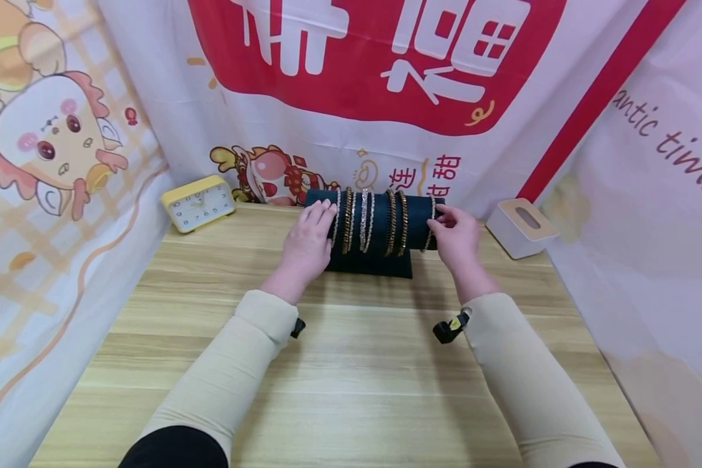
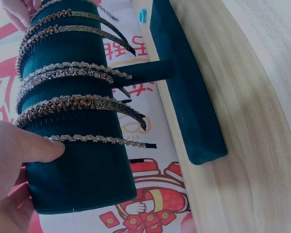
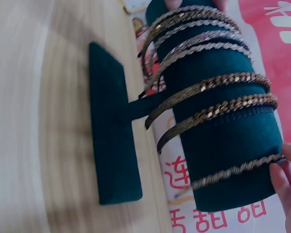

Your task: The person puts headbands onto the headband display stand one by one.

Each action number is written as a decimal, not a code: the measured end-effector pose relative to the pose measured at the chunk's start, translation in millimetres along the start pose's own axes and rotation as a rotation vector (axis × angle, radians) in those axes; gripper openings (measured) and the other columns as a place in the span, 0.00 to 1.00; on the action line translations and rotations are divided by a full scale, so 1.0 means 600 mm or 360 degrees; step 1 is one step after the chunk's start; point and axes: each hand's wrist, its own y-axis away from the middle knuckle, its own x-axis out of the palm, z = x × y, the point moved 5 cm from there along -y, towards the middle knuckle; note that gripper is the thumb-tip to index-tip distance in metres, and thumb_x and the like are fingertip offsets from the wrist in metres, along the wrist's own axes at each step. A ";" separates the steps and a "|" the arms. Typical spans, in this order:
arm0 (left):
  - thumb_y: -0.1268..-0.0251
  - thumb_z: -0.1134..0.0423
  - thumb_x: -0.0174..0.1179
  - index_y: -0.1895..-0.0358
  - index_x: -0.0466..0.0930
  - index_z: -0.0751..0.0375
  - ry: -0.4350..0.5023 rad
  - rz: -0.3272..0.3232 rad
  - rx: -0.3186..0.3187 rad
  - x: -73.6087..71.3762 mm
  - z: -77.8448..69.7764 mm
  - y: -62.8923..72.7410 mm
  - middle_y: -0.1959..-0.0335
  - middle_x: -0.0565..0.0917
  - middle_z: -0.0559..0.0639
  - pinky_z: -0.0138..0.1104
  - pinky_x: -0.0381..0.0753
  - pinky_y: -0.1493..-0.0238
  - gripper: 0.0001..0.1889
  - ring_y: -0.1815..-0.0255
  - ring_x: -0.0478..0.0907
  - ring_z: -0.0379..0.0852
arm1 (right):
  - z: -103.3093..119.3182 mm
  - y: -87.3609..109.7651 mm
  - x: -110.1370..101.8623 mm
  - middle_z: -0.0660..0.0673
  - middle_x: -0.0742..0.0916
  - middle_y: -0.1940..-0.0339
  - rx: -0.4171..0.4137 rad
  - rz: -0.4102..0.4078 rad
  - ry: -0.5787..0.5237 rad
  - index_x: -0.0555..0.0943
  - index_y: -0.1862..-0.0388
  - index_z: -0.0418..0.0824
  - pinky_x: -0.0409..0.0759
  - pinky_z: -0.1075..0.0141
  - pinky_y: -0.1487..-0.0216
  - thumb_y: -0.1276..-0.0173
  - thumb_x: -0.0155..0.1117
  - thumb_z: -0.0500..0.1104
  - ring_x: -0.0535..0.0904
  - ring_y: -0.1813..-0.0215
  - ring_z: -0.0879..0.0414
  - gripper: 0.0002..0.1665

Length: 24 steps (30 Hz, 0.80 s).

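A dark green velvet headband stand (image 1: 418, 224) has a horizontal roll on a flat base (image 2: 189, 97). Several beaded headbands hang over the roll, some brown-gold (image 3: 233, 108) and some silvery (image 1: 364, 221). My left hand (image 1: 309, 239) grips the roll at its left end. In the left wrist view its thumb lies on the velvet beside the outermost silvery headband (image 2: 99, 139), while other fingers are partly hidden behind the roll. With thumb and fingers, my right hand (image 1: 456, 237) pinches a thin silvery headband (image 3: 228, 172) near the roll's right end.
A yellow alarm clock (image 1: 199, 203) stands at the back left of the wooden table (image 1: 351, 364). To the right of the stand is a white tissue box (image 1: 517, 234) with a wooden lid. Printed cloth (image 1: 351, 97) hangs close behind the stand.
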 end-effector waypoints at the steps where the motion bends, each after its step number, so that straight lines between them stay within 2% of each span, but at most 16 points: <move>1: 0.40 0.71 0.64 0.28 0.65 0.63 0.0001 0.0002 -0.0001 0.000 0.000 0.000 0.28 0.65 0.59 0.41 0.53 0.26 0.34 0.27 0.58 0.57 | -0.001 0.001 0.001 0.41 0.81 0.58 -0.0042 -0.0010 0.0046 0.82 0.41 0.38 0.78 0.63 0.52 0.33 0.69 0.37 0.76 0.55 0.52 0.21; 5: 0.40 0.71 0.64 0.28 0.64 0.63 0.0009 -0.0001 0.0004 0.000 0.000 0.001 0.28 0.65 0.59 0.41 0.54 0.26 0.35 0.27 0.58 0.57 | 0.000 0.015 -0.002 0.38 0.78 0.53 -0.0286 -0.0051 0.0122 0.81 0.40 0.38 0.79 0.58 0.49 0.35 0.69 0.35 0.76 0.52 0.47 0.23; 7: 0.39 0.71 0.65 0.28 0.64 0.63 0.0011 -0.0008 0.0010 0.000 -0.001 0.001 0.28 0.65 0.59 0.42 0.54 0.26 0.35 0.27 0.58 0.57 | 0.001 0.025 -0.006 0.36 0.77 0.48 -0.0495 -0.0080 0.0188 0.80 0.38 0.38 0.77 0.55 0.45 0.36 0.71 0.34 0.75 0.48 0.45 0.26; 11: 0.39 0.70 0.65 0.28 0.64 0.63 0.0007 -0.0013 0.0006 -0.002 0.000 0.001 0.28 0.65 0.59 0.42 0.55 0.26 0.35 0.27 0.58 0.57 | -0.004 0.042 -0.007 0.34 0.74 0.37 -0.0994 -0.0090 0.0415 0.76 0.34 0.38 0.69 0.52 0.34 0.42 0.75 0.32 0.70 0.37 0.40 0.36; 14: 0.39 0.70 0.66 0.28 0.64 0.63 0.0004 -0.0010 0.0004 -0.002 0.001 0.001 0.28 0.65 0.59 0.42 0.55 0.26 0.35 0.27 0.58 0.57 | -0.013 0.052 -0.002 0.34 0.76 0.35 -0.1283 -0.0053 0.0558 0.76 0.34 0.34 0.64 0.52 0.30 0.46 0.77 0.30 0.69 0.33 0.38 0.39; 18: 0.39 0.70 0.66 0.28 0.64 0.63 -0.0006 -0.0003 0.0000 -0.001 0.001 0.001 0.28 0.65 0.59 0.42 0.55 0.26 0.35 0.27 0.58 0.57 | -0.018 0.059 0.002 0.34 0.79 0.37 -0.1430 -0.0027 0.0659 0.77 0.36 0.32 0.65 0.53 0.30 0.47 0.76 0.27 0.70 0.33 0.38 0.37; 24: 0.39 0.70 0.66 0.27 0.64 0.62 0.0004 0.0009 -0.0015 -0.001 -0.001 0.000 0.27 0.64 0.58 0.42 0.55 0.26 0.35 0.26 0.57 0.57 | -0.007 0.060 0.010 0.36 0.80 0.37 -0.1485 0.0003 0.0739 0.78 0.37 0.33 0.62 0.52 0.28 0.44 0.74 0.28 0.72 0.33 0.41 0.34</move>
